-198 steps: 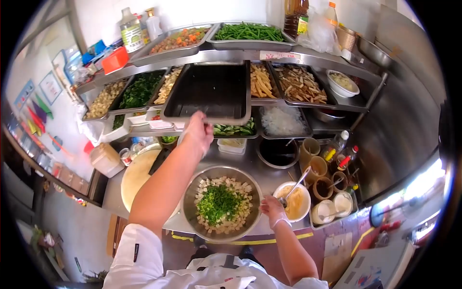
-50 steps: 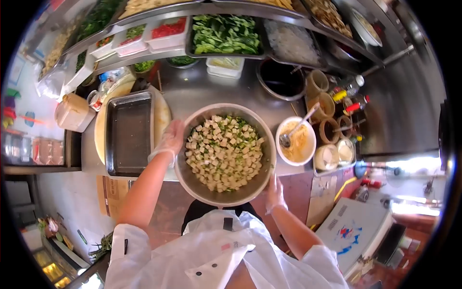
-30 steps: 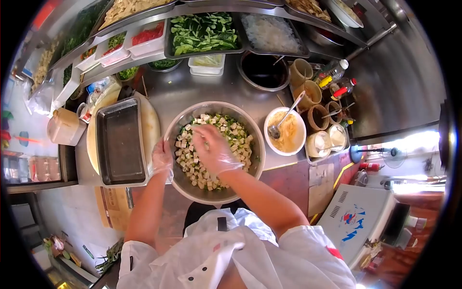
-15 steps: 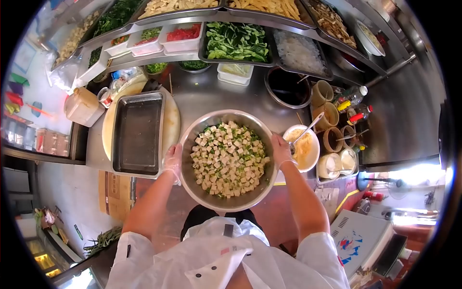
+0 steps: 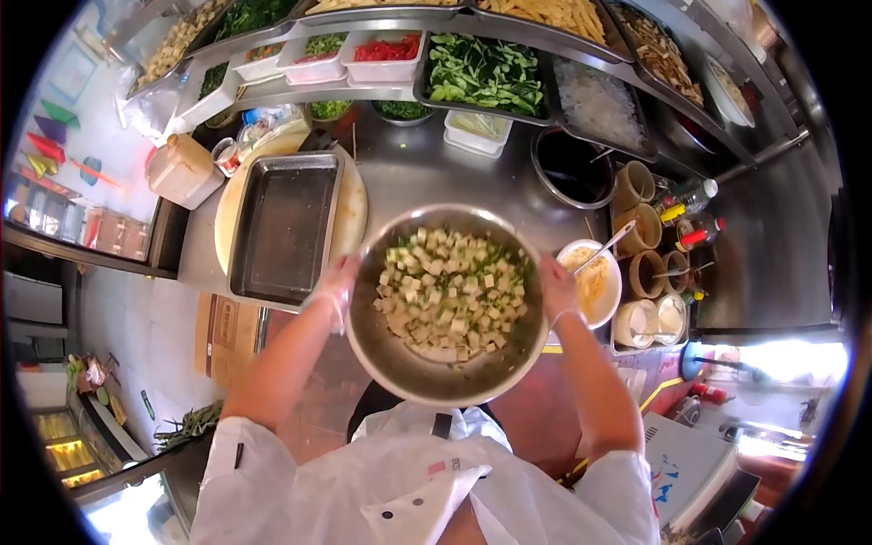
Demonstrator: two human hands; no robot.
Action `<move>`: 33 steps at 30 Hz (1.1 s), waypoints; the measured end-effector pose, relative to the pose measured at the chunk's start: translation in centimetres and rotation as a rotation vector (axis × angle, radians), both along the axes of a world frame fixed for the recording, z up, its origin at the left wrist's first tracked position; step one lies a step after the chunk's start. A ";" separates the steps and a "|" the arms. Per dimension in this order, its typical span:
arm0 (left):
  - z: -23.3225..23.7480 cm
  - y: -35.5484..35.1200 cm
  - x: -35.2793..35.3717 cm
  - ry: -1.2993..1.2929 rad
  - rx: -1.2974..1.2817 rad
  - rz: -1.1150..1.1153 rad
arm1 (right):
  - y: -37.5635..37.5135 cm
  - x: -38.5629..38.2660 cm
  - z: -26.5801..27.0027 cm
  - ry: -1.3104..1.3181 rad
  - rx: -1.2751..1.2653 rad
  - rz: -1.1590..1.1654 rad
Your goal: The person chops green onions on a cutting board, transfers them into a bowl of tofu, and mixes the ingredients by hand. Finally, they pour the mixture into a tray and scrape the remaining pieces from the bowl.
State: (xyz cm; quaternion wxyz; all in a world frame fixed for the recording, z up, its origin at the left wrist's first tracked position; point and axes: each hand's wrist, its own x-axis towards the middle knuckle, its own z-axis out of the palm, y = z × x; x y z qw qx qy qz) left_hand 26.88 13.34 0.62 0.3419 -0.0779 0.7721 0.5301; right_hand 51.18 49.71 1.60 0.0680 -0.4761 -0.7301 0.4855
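Note:
A large steel mixing bowl (image 5: 381,350) is held between my two hands over the front edge of the counter. White cubes that look like tofu (image 5: 450,291), mixed with chopped greens, are gathered toward its far side, leaving bare metal at the near side. My left hand (image 5: 338,289), in a clear plastic glove, grips the bowl's left rim. On the opposite rim, my right hand (image 5: 558,289), also gloved, is closed; the bowl hides some of its fingers. Just right of that hand sits a white bowl (image 5: 616,309) of yellowish paste with a spoon (image 5: 613,241).
A rectangular metal tray (image 5: 283,227) rests on a round board (image 5: 356,195) at left. Behind stands a pot of dark liquid (image 5: 572,168). Seasoning cups (image 5: 647,272) and bottles (image 5: 699,234) line the right. Above, a shelf holds trays of leafy greens (image 5: 486,74) and other ingredients.
The cubes have shifted away from the bowl's near side toward its far side, and the bowl appears tilted or tossed. Both hands keep their hold. The whole view has shifted slightly.

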 end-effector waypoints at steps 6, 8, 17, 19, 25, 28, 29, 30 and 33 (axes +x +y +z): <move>3.7 0.7 0.7 0.211 0.141 0.184 | 0.6 -0.7 6.3 0.190 0.076 -0.013; -4.7 -2.8 3.4 0.234 0.196 0.167 | -0.2 1.8 0.3 0.269 0.050 0.034; 7.0 3.2 -1.6 0.117 0.222 0.147 | 1.6 -3.2 5.6 0.301 -0.041 -0.010; 5.6 2.4 0.5 0.210 0.196 0.315 | 0.9 -2.5 9.7 0.411 0.080 0.047; -2.9 0.0 1.8 0.196 -0.095 0.129 | -0.5 -0.4 1.8 0.134 0.036 0.079; 1.8 2.5 -1.2 0.146 -0.020 0.111 | 2.4 -2.6 0.8 0.132 -0.052 -0.002; 4.2 3.0 -1.7 0.114 0.037 0.100 | 3.7 -3.1 0.5 0.312 -0.014 0.037; 5.3 3.1 -2.0 0.228 0.050 0.079 | 3.4 -3.4 2.9 0.373 0.005 0.048; 10.6 3.5 1.5 0.231 0.144 0.269 | 2.1 -2.9 9.2 0.408 0.047 0.024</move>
